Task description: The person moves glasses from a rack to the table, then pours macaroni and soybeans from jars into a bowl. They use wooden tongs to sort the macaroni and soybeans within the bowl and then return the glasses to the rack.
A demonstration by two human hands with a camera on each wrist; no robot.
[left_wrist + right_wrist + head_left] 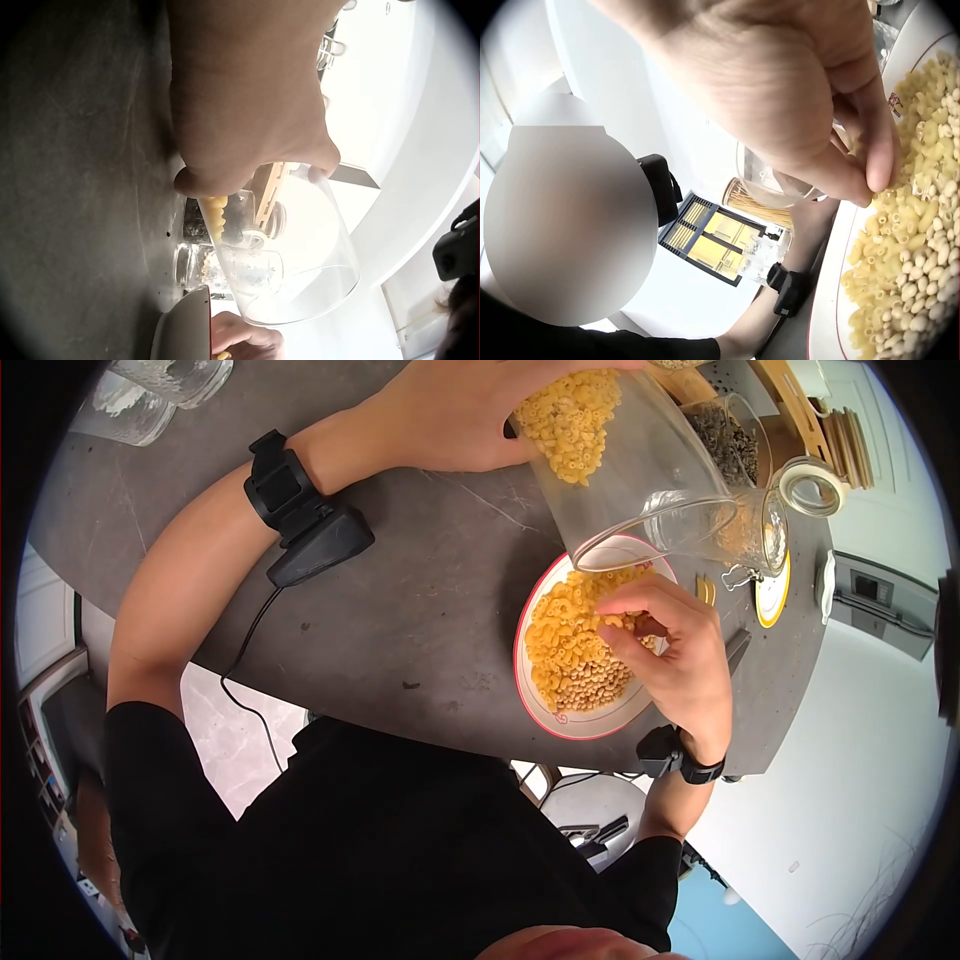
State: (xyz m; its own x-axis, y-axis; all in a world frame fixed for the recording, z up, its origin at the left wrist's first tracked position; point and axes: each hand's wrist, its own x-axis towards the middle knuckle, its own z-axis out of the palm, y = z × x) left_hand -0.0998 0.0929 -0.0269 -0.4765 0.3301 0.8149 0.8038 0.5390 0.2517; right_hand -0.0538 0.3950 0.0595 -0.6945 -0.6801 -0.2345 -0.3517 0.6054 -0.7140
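My left hand [450, 415] grips a wide clear glass jar [625, 485] near its bottom, thumb and fingers spread around it. The jar is tilted, its mouth over the near bowl; macaroni [572, 425] lies heaped at its bottom end. Below the mouth is a white bowl [522, 660] with a red rim, holding more macaroni [560, 625] and pale round beans [590, 685]. Just above this food my right hand [685, 650] pinches a piece of macaroni between thumb and fingertips. In the right wrist view the thumb and forefinger [883, 154] meet at the macaroni.
Beyond the bowl are a clip-top glass jar [770, 535], a jar of dark dried bits [722, 440] and a wooden rack [785, 400]. A yellow-rimmed plate [772, 600] lies near the table's edge. Two drinking glasses [130, 410] stand at upper left. A cable [245, 645] hangs from the left wrist camera.
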